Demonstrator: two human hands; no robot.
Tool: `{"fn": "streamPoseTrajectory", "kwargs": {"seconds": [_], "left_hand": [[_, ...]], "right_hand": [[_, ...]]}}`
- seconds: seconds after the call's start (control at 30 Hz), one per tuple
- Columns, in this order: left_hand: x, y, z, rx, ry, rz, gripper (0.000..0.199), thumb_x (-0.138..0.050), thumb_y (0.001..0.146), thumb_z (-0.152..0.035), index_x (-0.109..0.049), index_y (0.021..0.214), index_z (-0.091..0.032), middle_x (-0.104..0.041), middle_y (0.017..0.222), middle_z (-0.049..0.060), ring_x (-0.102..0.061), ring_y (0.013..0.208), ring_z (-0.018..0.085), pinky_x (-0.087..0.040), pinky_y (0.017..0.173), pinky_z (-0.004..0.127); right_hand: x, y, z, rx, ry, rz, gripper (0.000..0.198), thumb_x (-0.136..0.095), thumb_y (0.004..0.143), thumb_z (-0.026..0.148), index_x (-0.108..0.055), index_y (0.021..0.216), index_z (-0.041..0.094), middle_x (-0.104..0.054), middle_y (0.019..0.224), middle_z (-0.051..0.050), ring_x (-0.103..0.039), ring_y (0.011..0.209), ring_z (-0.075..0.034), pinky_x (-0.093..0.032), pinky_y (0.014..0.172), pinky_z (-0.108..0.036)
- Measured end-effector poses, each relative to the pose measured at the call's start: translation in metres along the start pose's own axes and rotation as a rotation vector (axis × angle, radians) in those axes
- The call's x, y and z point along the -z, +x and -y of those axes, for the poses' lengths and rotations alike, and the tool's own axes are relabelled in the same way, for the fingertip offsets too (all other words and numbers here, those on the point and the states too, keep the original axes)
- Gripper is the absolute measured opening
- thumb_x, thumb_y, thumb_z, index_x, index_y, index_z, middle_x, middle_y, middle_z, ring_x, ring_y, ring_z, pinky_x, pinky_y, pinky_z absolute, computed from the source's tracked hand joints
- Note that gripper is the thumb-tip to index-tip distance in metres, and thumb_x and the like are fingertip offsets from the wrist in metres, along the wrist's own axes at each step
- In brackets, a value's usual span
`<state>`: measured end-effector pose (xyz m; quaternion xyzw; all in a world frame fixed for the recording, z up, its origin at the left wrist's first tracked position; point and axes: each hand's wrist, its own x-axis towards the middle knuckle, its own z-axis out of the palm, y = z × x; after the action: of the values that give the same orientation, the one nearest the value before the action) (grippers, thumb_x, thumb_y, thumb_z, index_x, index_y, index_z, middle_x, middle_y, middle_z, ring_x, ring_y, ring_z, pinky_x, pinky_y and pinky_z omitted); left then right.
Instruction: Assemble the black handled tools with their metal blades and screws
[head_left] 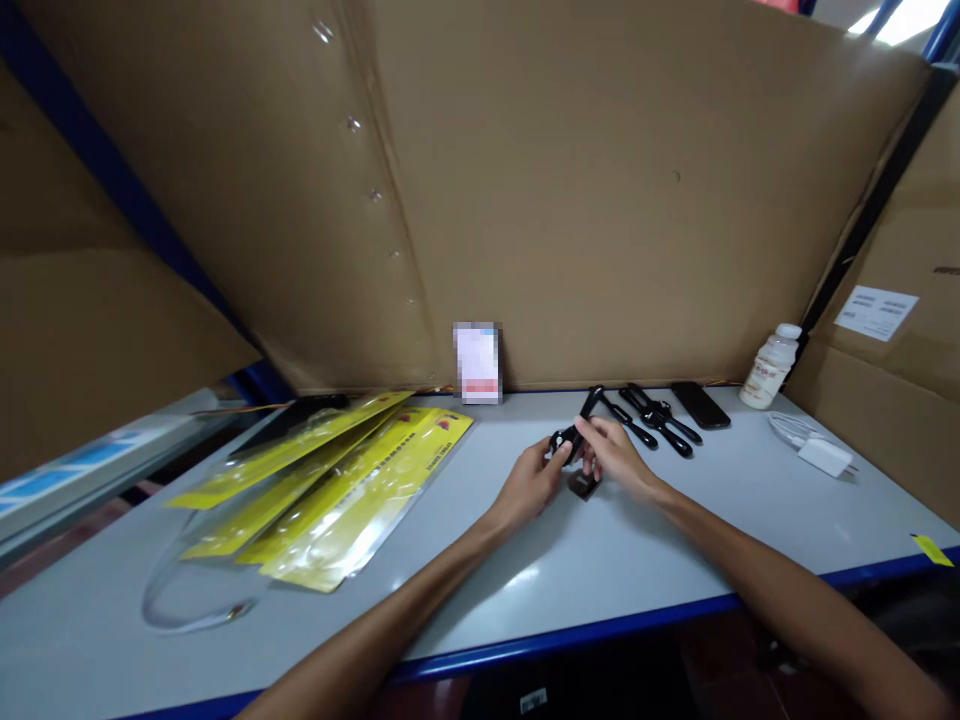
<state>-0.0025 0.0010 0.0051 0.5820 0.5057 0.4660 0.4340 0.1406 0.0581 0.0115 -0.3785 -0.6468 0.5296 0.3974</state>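
A glossy black tool with a long handle (591,404) is held just above the table between both hands; its exact kind is hard to make out. My left hand (534,478) is closed on its rounded lower end. Fingers of my right hand (611,452) pinch the same tool further along. Directly under the hands is a small dark square piece (583,485), partly covered by the fingers. Just to the right lie similar black handled tools (660,412) on the grey table (480,575).
Several yellow cards in clear plastic packaging (360,490) lie at left, near a white cable (161,600). Along the back stand a phone-like upright screen (478,365) and a bottle (771,368). A black phone (700,405) and white charger (825,457) lie right. Cardboard walls (585,200) enclose the table.
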Motion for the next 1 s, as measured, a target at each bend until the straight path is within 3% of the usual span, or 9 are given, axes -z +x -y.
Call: {"fn": "streamPoseTrajectory", "kwargs": {"seconds": [0.07, 0.13, 0.23, 0.37, 0.5, 0.67, 0.83, 1.0], "left_hand": [[-0.001, -0.002, -0.002, 0.065, -0.152, 0.065, 0.046, -0.058, 0.084, -0.064, -0.051, 0.093, -0.019, -0.035, 0.05, -0.012, -0.027, 0.032, 0.005, -0.02, 0.033, 0.018], [-0.002, -0.005, -0.005, 0.077, -0.221, 0.107, 0.046, -0.066, 0.081, -0.058, -0.05, 0.1, -0.019, -0.038, 0.054, -0.012, -0.029, 0.034, 0.005, -0.022, 0.032, 0.016], [0.0, -0.009, -0.009, 0.072, -0.297, 0.199, 0.049, -0.071, 0.08, -0.049, -0.049, 0.113, -0.018, -0.049, 0.063, -0.007, -0.045, 0.045, 0.008, -0.038, 0.039, 0.018], [0.005, -0.01, -0.016, 0.105, -0.386, 0.348, 0.053, -0.066, 0.085, -0.05, -0.052, 0.123, -0.016, -0.065, 0.091, 0.008, -0.065, 0.076, 0.018, -0.053, 0.055, 0.026], [0.008, -0.005, -0.016, 0.129, -0.429, 0.24, 0.047, -0.067, 0.083, -0.05, -0.062, 0.111, -0.013, -0.063, 0.084, 0.007, -0.063, 0.07, 0.016, -0.049, 0.049, 0.022], [0.012, 0.003, -0.009, 0.109, -0.434, 0.061, 0.037, -0.069, 0.08, -0.046, -0.066, 0.097, -0.013, -0.055, 0.065, -0.001, -0.053, 0.053, 0.01, -0.037, 0.04, 0.018], [0.016, 0.008, -0.006, 0.088, -0.418, -0.049, 0.034, -0.071, 0.074, -0.043, -0.066, 0.091, -0.014, -0.053, 0.059, -0.003, -0.048, 0.048, 0.009, -0.034, 0.039, 0.018], [0.02, 0.011, -0.004, 0.095, -0.38, -0.12, 0.032, -0.07, 0.07, -0.042, -0.065, 0.087, -0.015, -0.052, 0.055, -0.004, -0.046, 0.044, 0.008, -0.031, 0.038, 0.018]], "right_hand": [[0.003, 0.002, -0.001, 0.04, -0.014, -0.007, 0.039, -0.06, 0.085, 0.056, -0.056, 0.075, 0.018, -0.057, 0.06, 0.002, -0.052, 0.045, -0.01, -0.036, 0.034, -0.017], [0.005, 0.003, -0.002, 0.048, -0.034, -0.028, 0.034, -0.061, 0.084, 0.051, -0.056, 0.076, 0.018, -0.056, 0.06, 0.002, -0.053, 0.048, -0.011, -0.037, 0.035, -0.017], [0.008, 0.003, 0.0, 0.017, 0.001, -0.043, 0.03, -0.061, 0.083, 0.046, -0.058, 0.074, 0.018, -0.057, 0.063, 0.001, -0.057, 0.056, -0.013, -0.042, 0.041, -0.018], [0.024, 0.009, 0.013, -0.028, 0.192, -0.081, 0.021, -0.058, 0.086, 0.035, -0.059, 0.077, 0.017, -0.062, 0.072, -0.001, -0.061, 0.066, -0.013, -0.053, 0.057, -0.022], [0.059, 0.021, 0.022, -0.109, 0.274, -0.197, 0.014, -0.043, 0.097, 0.028, -0.049, 0.087, 0.019, -0.065, 0.075, -0.001, -0.061, 0.054, -0.013, -0.055, 0.054, -0.027], [0.093, 0.032, 0.009, -0.269, -0.018, -0.245, 0.017, -0.042, 0.102, 0.027, -0.046, 0.087, 0.02, -0.055, 0.066, 0.005, -0.057, 0.042, -0.011, -0.052, 0.043, -0.024], [0.089, 0.035, -0.007, -0.333, -0.125, -0.183, 0.021, -0.039, 0.103, 0.022, -0.044, 0.083, 0.019, -0.045, 0.058, 0.008, -0.055, 0.037, -0.011, -0.047, 0.038, -0.021], [0.075, 0.029, -0.004, -0.349, -0.2, -0.073, 0.021, -0.04, 0.102, 0.022, -0.046, 0.083, 0.019, -0.05, 0.057, 0.006, -0.056, 0.036, -0.012, -0.044, 0.036, -0.02]]}}
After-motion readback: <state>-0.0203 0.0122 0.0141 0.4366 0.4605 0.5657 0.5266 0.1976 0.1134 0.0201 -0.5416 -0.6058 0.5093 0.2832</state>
